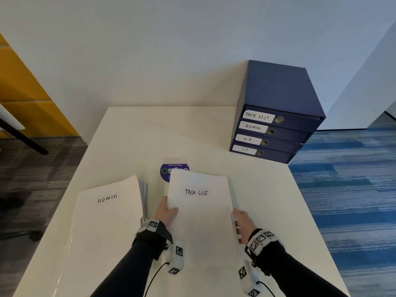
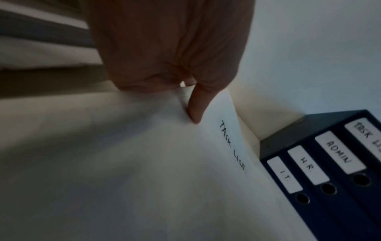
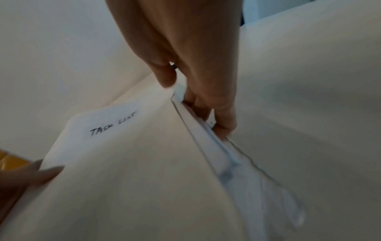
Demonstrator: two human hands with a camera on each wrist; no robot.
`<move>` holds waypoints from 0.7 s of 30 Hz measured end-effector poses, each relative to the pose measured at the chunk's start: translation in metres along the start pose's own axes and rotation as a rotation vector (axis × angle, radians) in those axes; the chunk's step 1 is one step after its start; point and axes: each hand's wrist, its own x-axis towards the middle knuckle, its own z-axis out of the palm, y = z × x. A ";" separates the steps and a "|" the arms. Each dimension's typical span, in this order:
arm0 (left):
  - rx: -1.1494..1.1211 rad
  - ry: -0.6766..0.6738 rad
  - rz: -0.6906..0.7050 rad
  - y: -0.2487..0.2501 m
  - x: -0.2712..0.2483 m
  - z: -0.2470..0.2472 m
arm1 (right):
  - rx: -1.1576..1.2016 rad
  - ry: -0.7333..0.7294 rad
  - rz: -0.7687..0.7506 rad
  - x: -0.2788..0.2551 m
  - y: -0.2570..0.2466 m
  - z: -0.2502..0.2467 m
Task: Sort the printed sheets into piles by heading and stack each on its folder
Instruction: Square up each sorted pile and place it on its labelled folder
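Observation:
A white pile headed TASK LIST [image 1: 200,215] [image 2: 224,135] [image 3: 128,163] sits in front of me, held at both sides. My left hand [image 1: 168,212] [image 2: 181,78] pinches its left edge, thumb on top and fingers beneath. My right hand [image 1: 243,225] [image 3: 195,91] grips the right edge, thumb on top and fingers curled under the sheets and a clear plastic sleeve [image 3: 237,163]. A second white pile headed ADMIN [image 1: 107,219] lies flat at the left, with several sheet edges [image 1: 144,198] fanned out beside it. Whether the TASK LIST pile is lifted or resting I cannot tell.
A dark blue stack of box files [image 1: 276,116] [image 2: 329,171], labelled TASK LIST, ADMIN, H.R. and I.T., stands at the white table's [image 1: 150,133] back right. A purple round sticker [image 1: 169,171] lies behind the held pile. Blue carpet is right of the table.

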 end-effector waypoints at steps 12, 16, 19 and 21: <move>-0.222 -0.091 0.117 0.087 0.007 0.008 | 0.161 -0.048 -0.307 -0.034 -0.072 -0.041; -0.221 -0.160 0.081 0.118 0.001 0.006 | 0.204 0.091 -0.393 -0.042 -0.088 -0.044; -0.273 -0.338 0.055 0.129 -0.018 0.006 | 0.285 0.119 -0.412 -0.047 -0.108 -0.052; -0.281 -0.392 0.095 0.129 -0.024 0.006 | 0.273 0.137 -0.430 -0.049 -0.122 -0.054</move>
